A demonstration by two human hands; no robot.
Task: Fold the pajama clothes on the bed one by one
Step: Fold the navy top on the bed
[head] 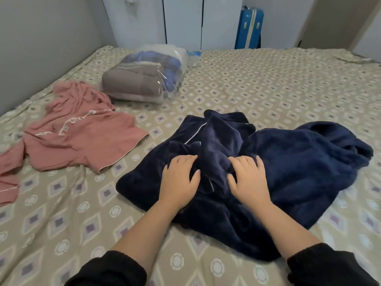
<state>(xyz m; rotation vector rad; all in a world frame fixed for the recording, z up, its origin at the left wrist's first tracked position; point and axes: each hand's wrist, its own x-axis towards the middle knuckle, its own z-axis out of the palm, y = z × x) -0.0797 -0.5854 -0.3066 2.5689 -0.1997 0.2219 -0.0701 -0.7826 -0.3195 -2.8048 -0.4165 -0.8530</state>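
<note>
A crumpled navy fleece pajama garment [299,166], at five o'clock, is pressed under the left hand [179,180] and right hand [248,180], fingers slightly spread, gripping nothing; flattening is judged underway, folding needed next.

Head view: bed [268,79] with a beige diamond-print sheet; a dark blue fleece pajama [299,162] with white piping lies crumpled near the middle, and the left hand [179,178] and right hand [247,178] rest palm down on it side by side, fingers roughly straight, black sleeves [111,271] pushed up the forearms. A pink pajama [82,139] with white lettering lies unfolded to the left, apart from the blue one. Behind it sits a clear plastic bag [144,79] of folded bedding; past the bed's far edge stand a white wardrobe [185,21] and a blue suitcase [249,29].
</note>
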